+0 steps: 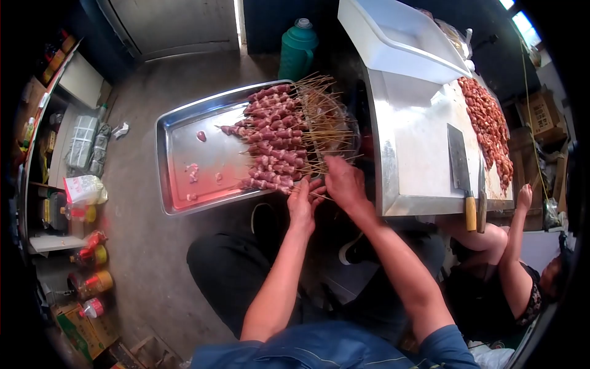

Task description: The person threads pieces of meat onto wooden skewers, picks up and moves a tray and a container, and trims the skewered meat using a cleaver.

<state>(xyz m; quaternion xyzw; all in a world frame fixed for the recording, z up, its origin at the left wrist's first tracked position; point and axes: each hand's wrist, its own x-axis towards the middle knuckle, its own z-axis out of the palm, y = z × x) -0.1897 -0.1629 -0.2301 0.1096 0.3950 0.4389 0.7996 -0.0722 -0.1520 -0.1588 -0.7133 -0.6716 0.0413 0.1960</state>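
Note:
A steel tray [175, 132] holds rows of skewered red meat [273, 135] on its right side, with the bare stick ends pointing right. Small loose meat scraps lie on the tray's bare left part. At the tray's lower right corner, my left hand [302, 200] has its fingers curled round a thin skewer [321, 196]. My right hand [345, 184] is beside it to the right, its fingers pressed together near the stick ends; what they hold is too small to make out. Under the sticks lies a clear plastic bag [329, 123], partly hidden.
To the right, a steel-edged table [412, 147] bears a cleaver [458, 157], another knife, a white bin [405, 43] and piled cut meat [485, 123]. A green thermos [298, 49] stands behind. Another person [491, 277] sits at lower right. Shelves [52, 243] with bottles line the left.

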